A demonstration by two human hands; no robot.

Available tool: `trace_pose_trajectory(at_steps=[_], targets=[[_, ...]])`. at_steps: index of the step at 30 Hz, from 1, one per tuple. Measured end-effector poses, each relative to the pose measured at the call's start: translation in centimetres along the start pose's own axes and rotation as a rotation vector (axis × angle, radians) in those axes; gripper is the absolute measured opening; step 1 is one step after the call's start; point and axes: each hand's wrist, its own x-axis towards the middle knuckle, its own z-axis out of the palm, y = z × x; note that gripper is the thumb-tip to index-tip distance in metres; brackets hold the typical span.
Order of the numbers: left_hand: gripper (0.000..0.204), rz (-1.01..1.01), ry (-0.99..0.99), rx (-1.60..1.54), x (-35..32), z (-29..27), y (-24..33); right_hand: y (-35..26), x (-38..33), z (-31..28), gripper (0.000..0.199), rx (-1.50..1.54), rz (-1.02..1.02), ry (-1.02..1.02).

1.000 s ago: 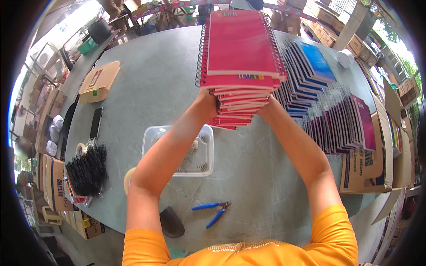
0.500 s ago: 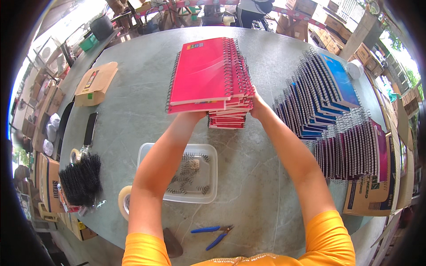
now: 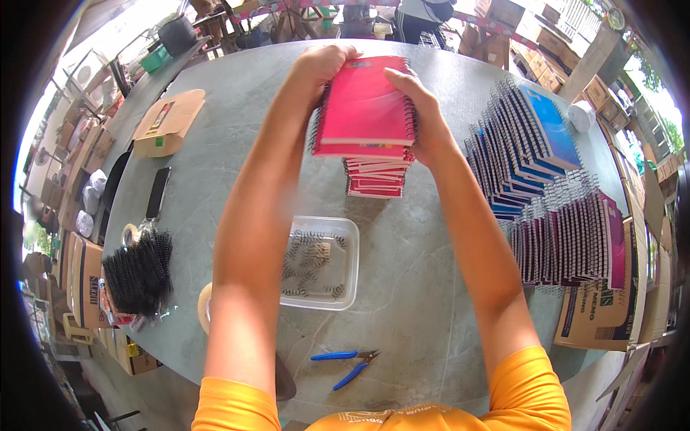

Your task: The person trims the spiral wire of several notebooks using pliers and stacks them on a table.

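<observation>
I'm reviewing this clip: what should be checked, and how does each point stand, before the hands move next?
1. Left hand at the red notebook stack: ok, far left corner.
2. Right hand at the stack: ok, thumb over the top cover.
3. Near edges aligned: not ok, they look staggered.
4. Fingers' grip below the top cover: cannot tell, mostly hidden.
5. Blue notebooks apart from right hand: ok, visible gap.
6. Blue-handled pliers away from the stack: ok.
</observation>
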Motion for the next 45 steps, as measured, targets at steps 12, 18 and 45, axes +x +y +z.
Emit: trace_pose_trajectory(at_steps=[12,18,45], targets=[[0.084,-0.157,0.02,-0.533,-0.5,-1.7,-7.0,6.4,2.4,-7.7,0.06,-0.122,0.152,0.467],[0.061,-0.125,-0.194,-0.808,-3.6,2.5,-5.6,9.5,-0.8,-5.3,0.063,0.368,0.402,0.188],[0.074,-0.356,-0.172,-0.976,-3.9,5.4,-16.0,10.3,-0.9,-5.9,0.06,0.372,0.434,0.24]])
